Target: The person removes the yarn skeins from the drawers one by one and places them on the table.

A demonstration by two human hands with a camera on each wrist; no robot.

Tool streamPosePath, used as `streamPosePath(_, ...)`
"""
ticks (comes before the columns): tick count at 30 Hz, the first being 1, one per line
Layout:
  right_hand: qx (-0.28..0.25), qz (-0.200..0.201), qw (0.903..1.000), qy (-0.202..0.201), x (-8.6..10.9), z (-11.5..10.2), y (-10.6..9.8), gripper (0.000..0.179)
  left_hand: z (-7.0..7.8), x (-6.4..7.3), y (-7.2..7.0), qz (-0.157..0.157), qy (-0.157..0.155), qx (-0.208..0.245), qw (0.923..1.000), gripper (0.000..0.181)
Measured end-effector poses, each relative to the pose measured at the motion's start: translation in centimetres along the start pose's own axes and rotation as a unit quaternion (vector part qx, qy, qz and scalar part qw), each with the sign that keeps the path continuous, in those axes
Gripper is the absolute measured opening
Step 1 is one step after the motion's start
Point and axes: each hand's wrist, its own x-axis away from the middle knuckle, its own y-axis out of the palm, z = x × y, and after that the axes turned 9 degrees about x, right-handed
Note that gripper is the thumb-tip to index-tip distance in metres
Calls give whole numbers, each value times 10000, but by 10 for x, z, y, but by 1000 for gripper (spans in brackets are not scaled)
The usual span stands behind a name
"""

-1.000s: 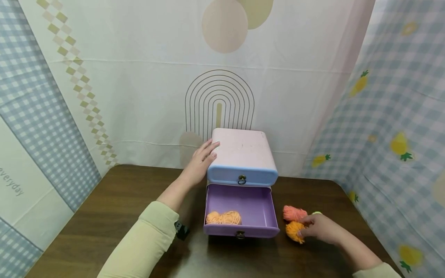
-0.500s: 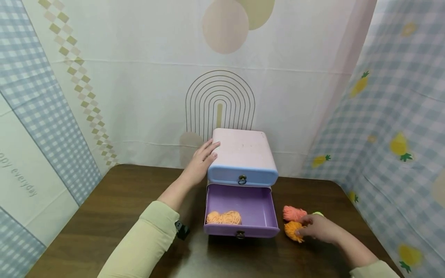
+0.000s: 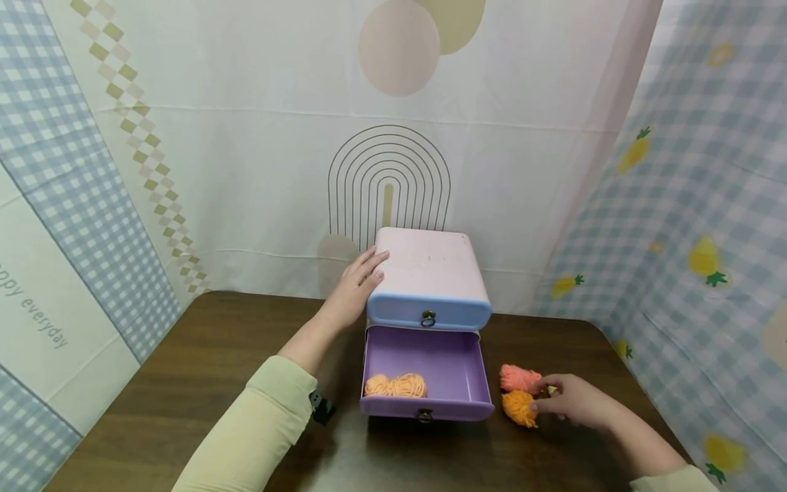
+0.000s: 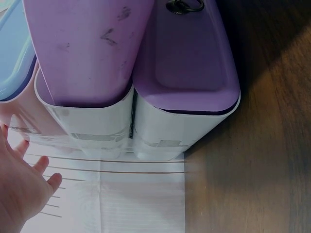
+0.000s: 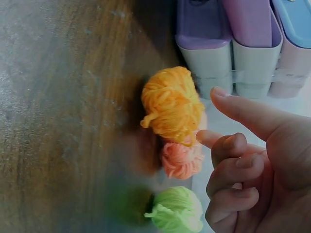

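Note:
My left hand rests on the left side of the pink top box of a stacked drawer unit, fingertips on its upper edge. Below its blue drawer front, a purple drawer stands pulled out with a peach yarn bundle at its front left. Beside the drawer, my right hand is at an orange yarn ball, thumb and index finger spread apart and nothing held. The other fingers curl loosely in the right wrist view. A coral yarn bundle and a green yarn ball lie next to it.
A lower purple drawer is closed beneath the pulled-out one. The unit stands on a dark wooden table. Behind hangs a pale printed cloth, and a checked cloth borders the right.
My right hand has drawn slightly right, its thumb and index finger parting from the orange yarn ball, which has shifted a little left. My left hand stays on the box.

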Motion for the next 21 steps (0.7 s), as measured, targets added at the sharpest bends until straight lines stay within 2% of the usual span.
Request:
streamPosePath(7,-11,14,9999,-135,4,-7,-9,47,0,0,1,16,30,13,10000,51)
streamPosePath(15,-153,-70,9981,-586,11,-31,-19,52,0,0,1,20,10,37,10000,50)
streamPosePath(21,-146,-151,9966,-794,16,-49,-22,48,0,0,1,44,19,38,10000,50)
